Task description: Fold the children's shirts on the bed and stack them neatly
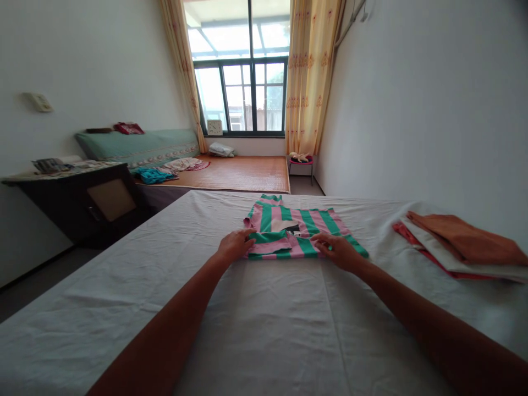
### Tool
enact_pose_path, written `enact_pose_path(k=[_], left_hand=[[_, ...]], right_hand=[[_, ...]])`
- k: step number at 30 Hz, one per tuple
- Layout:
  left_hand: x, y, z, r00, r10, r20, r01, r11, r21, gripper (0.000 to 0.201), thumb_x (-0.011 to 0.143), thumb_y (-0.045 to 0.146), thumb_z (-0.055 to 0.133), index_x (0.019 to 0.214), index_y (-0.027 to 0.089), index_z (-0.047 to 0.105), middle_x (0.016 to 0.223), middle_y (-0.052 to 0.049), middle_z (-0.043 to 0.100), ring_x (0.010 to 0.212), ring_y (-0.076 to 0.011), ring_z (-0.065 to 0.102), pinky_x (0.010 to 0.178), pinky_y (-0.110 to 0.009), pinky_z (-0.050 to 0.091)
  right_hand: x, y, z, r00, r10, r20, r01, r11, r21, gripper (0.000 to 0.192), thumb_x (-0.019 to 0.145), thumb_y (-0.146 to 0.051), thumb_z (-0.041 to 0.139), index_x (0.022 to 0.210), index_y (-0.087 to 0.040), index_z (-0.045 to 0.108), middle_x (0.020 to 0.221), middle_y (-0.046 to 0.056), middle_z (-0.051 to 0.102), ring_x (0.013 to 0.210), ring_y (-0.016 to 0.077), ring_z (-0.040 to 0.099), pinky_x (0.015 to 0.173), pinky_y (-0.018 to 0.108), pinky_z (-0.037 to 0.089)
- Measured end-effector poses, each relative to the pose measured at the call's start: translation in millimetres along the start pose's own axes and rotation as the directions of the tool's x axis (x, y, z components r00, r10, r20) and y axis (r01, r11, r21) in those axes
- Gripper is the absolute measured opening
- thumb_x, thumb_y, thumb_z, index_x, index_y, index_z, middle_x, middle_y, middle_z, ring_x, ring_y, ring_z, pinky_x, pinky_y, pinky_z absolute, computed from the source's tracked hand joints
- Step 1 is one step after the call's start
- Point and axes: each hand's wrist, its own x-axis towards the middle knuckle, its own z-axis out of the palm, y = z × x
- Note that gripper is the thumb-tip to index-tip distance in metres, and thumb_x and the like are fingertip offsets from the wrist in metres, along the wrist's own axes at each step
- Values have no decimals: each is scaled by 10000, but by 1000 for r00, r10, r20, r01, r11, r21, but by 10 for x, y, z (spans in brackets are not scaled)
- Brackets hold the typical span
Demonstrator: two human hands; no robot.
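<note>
**Bedroom, white sheet, striped shirt under both hands**

White sheet covers the near bed, and a second bed with a woven mat lies far behind it, under the window. On the sheet, straight ahead of the person, lies a pink and green striped shirt, partly folded, with its long axis running left to right. The left hand rests on its near left corner and seems to pinch the folded edge. The right hand lies flat on its near right edge, fingers together. Both hands are equally near to it. Folded orange and white cloths are stacked well apart at the right.
</note>
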Motion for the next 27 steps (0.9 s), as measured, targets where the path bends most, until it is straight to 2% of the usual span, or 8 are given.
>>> enact_pose_path(k=[4,8,13,16,19,21,23,27], left_hand=[[14,11,31,1000,11,3,-11,1000,-3,393,792,317,565,1176,362,633,1010,20,702,935,-190,622,821,-256,453],[33,-15,100,996,60,-66,-62,997,-34,353,807,241,536,1118,331,677,1013,15,706,952,-193,602,889,-277,442],[40,-65,151,988,44,-146,-53,997,-60,327,839,207,506,1107,280,680,1023,-13,689,946,-190,593,935,-304,438],[26,-24,109,978,29,-206,-34,999,-22,318,825,184,527,1090,262,685,1070,-45,650,1007,-208,567,943,-335,445],[0,108,98,941,162,-296,-153,987,53,341,858,152,466,1122,244,661,1242,-54,574,1146,-212,500,1012,-348,400],[-25,210,168,932,274,-240,-260,962,86,364,902,177,405,1199,222,611,1312,-57,542,1214,-202,464,1061,-341,351],[-57,280,290,949,292,-120,-281,955,98,413,937,313,385,1302,180,523,1368,-90,503,1279,-223,419,1092,-369,308],[-125,267,445,974,214,74,-220,970,104,712,901,607,315,1434,136,336,1498,-148,309,1393,-297,237,1125,-469,204]], right_hand=[[277,-304,226,995,-35,90,28,997,77,354,890,-330,446,1183,-208,604,925,56,703,693,153,617,647,258,447],[605,-432,484,992,-22,121,8,994,108,391,868,-291,491,1236,-191,573,831,44,693,671,148,611,646,254,442],[770,-432,704,997,59,45,-59,998,5,295,763,-161,577,1036,-203,679,745,15,661,687,157,605,658,259,450],[742,-451,675,999,39,0,-39,995,-90,291,786,-226,601,1068,-209,671,925,61,669,818,188,619,734,288,473],[694,-541,630,989,-115,-90,95,974,-204,310,876,-244,506,1155,-213,637,1172,104,608,1070,220,552,927,343,425],[661,-605,652,975,-222,-27,209,949,-237,352,919,-205,409,1212,-226,605,1252,89,583,1178,210,490,1011,358,367],[624,-627,720,959,-259,114,279,932,-231,387,945,-264,375,1292,-235,544,1332,67,544,1255,202,438,1056,370,326],[549,-493,832,963,-118,241,180,950,-255,580,946,-515,287,1434,-209,362,1485,69,360,1378,225,287,1122,420,217]])
